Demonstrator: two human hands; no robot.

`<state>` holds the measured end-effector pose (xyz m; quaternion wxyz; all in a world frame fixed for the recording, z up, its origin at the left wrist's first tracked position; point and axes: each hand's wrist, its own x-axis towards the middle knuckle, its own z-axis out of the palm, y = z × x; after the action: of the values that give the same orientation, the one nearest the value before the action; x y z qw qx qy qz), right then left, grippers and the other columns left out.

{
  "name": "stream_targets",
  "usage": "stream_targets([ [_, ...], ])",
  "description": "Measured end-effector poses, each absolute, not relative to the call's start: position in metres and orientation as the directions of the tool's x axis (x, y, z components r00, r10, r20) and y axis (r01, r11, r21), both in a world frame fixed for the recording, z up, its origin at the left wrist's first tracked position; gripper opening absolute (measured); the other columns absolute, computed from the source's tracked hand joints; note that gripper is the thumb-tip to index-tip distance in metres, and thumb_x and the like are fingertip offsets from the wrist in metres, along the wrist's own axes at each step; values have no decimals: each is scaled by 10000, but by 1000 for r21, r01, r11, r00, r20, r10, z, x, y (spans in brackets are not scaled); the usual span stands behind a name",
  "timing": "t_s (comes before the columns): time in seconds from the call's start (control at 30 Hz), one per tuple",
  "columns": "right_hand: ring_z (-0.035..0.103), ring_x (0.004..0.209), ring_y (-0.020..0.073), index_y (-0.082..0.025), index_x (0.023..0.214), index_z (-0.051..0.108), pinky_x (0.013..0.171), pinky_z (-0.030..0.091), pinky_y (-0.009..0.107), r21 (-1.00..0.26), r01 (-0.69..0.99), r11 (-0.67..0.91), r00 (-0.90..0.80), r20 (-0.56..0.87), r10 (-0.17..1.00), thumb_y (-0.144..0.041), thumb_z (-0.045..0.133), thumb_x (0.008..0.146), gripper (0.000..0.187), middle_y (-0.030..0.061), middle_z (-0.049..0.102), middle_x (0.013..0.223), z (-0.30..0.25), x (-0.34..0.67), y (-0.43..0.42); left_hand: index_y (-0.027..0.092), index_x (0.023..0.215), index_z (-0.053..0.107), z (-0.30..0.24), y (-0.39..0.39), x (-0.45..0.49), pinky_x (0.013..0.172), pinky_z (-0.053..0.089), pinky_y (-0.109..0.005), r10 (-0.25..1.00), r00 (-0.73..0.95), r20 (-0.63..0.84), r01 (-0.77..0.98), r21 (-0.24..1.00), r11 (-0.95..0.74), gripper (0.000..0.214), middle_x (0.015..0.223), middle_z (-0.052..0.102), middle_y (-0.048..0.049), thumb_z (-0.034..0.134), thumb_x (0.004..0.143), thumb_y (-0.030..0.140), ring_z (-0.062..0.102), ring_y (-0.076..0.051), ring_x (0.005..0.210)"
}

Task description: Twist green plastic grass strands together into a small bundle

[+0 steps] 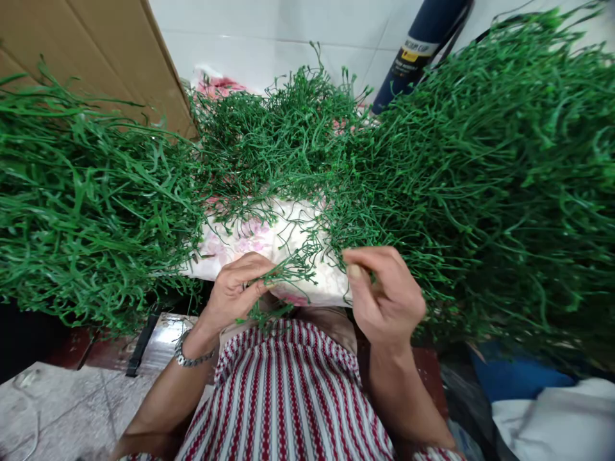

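A small sprig of thin green artificial stems (295, 266) is pinched between the thumb and fingers of my left hand (243, 285). Its branching tips point right, over a white floral cloth (243, 242). To the right of the sprig, my right hand (387, 291) is closed, thumb and forefinger pressed close together. Whatever is between those fingertips, if anything, is too small to make out. Loose stems lie on the cloth just beyond both hands.
Large heaps of green stems rise at left (96, 205) and right (509, 173), with a lower pile (288, 121) at the back. A cardboard box (100, 57) stands back left. A dark blue vacuum cup (408, 61) leans by the tiled wall (269, 38).
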<state>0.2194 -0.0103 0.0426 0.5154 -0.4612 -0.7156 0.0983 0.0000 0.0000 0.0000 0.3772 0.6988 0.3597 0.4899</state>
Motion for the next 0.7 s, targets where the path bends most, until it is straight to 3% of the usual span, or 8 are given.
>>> stream_targets([
  [0.1,540,1000,215,-170,1062,594,854,460,394,-573,644,506,-196,516,834,-140,519,810,264,104,579,1070,38,219,-1,246,1001,684,-4,-5,-3,704,475,-329,845,316,432,83,875,-478,285,832,655,-74,599,756,129,592,-176,797],
  [0.17,510,1047,231,-155,1074,578,902,423,423,-530,661,531,-316,445,838,-147,515,814,268,114,566,1106,33,217,2,261,1014,681,-7,-7,-5,736,479,-358,832,331,446,43,873,-485,293,861,655,-78,600,758,143,596,-189,824],
  [0.3,531,963,206,-158,932,567,854,427,387,-565,618,547,-406,366,837,-148,513,816,128,81,603,977,26,216,2,254,1002,687,-11,-9,-7,764,479,-402,831,322,454,-11,879,-476,257,876,657,-91,604,764,201,597,-206,834],
  [0.5,555,834,183,-174,887,552,775,429,351,-559,596,577,-386,430,816,-164,492,837,78,62,611,849,30,223,2,256,1049,662,-3,-8,-15,954,377,-486,827,391,404,92,877,-472,310,966,663,-83,575,757,194,573,-237,967],
  [0.7,545,800,172,-173,884,601,757,419,338,-435,613,659,-504,427,751,-173,510,837,103,60,616,843,40,223,3,239,990,668,24,-8,-5,962,379,-437,911,181,372,128,909,-396,250,972,644,-69,529,785,272,556,-239,994],
])
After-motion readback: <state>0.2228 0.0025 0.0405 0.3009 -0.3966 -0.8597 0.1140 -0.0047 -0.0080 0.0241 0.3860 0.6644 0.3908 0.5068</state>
